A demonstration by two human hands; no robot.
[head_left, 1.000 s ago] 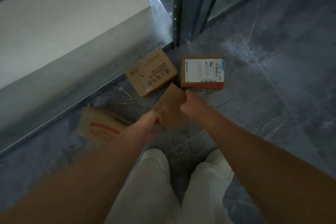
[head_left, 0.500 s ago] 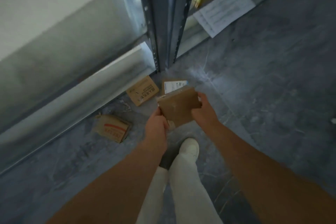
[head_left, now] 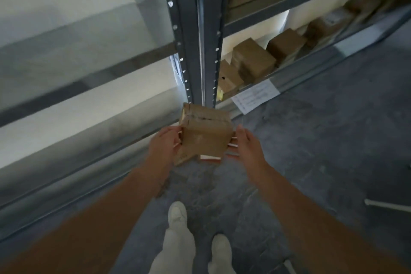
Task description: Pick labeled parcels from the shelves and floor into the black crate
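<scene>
The fingers (head_left: 176, 141) of your left hand (head_left: 163, 145) curl round the left edge of the small brown cardboard parcel (head_left: 206, 138). It looks like a proper grip, as far as the blur lets you judge. The fingers (head_left: 232, 146) of your right hand (head_left: 246, 145) lie straight and spread, reaching in at the parcel's lower right side with the thumb raised beside its corner; they support it rather than wrap it.

Between your two hands the parcel is up off the floor, tilted, with its taped seam towards the top. It sits just in front of the dark grey steel shelf upright (head_left: 198, 40). Directly below it, on the grey mottled stone floor (head_left: 322, 151), the red-and-white edge of another parcel (head_left: 210, 157) shows, mostly hidden.

To the right of the upright, plain brown cardboard boxes (head_left: 253, 62) stand in a row on the lowest shelf, and a white printed sheet (head_left: 255, 95) sits at that shelf's front edge. Nearest you — your pale shoes (head_left: 177, 212) on the floor.
</scene>
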